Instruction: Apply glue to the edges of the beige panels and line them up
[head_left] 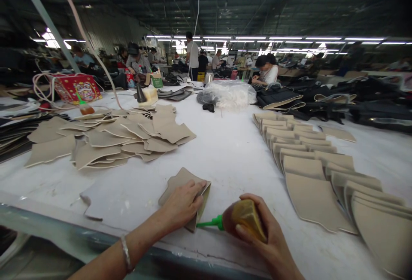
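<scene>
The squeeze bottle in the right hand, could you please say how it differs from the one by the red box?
The held squeeze bottle is in the right hand, while the far squeeze bottle sits on the white table. The held squeeze bottle is tipped, its green nozzle pointing at the beige piece under the left hand; the far squeeze bottle's nozzle points up. Both have green nozzles and brownish contents.
</scene>
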`<state>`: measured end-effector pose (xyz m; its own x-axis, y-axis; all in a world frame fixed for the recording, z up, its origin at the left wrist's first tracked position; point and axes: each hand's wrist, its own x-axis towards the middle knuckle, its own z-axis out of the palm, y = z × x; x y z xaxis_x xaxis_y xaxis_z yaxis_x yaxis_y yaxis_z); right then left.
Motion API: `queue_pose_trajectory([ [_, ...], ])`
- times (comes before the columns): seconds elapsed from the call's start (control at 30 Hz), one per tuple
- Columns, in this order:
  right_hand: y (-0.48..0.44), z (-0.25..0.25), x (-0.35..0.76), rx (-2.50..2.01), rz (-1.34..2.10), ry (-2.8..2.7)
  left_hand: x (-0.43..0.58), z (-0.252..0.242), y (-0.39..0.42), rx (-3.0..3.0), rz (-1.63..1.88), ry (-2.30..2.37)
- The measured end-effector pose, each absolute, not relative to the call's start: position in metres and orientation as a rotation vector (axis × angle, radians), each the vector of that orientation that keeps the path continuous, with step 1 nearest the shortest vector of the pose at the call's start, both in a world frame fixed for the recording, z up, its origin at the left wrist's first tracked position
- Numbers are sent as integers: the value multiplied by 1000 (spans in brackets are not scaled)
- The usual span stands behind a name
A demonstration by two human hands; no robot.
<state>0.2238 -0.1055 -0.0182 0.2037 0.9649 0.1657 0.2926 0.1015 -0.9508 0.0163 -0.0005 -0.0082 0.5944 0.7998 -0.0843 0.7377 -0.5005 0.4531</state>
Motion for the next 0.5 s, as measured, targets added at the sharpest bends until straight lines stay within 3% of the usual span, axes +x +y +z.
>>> queue_pose_trajectory([
  [0.5,-102,-22,230,-1378,737,-1341,17,-8,-2,2383,193,1241],
])
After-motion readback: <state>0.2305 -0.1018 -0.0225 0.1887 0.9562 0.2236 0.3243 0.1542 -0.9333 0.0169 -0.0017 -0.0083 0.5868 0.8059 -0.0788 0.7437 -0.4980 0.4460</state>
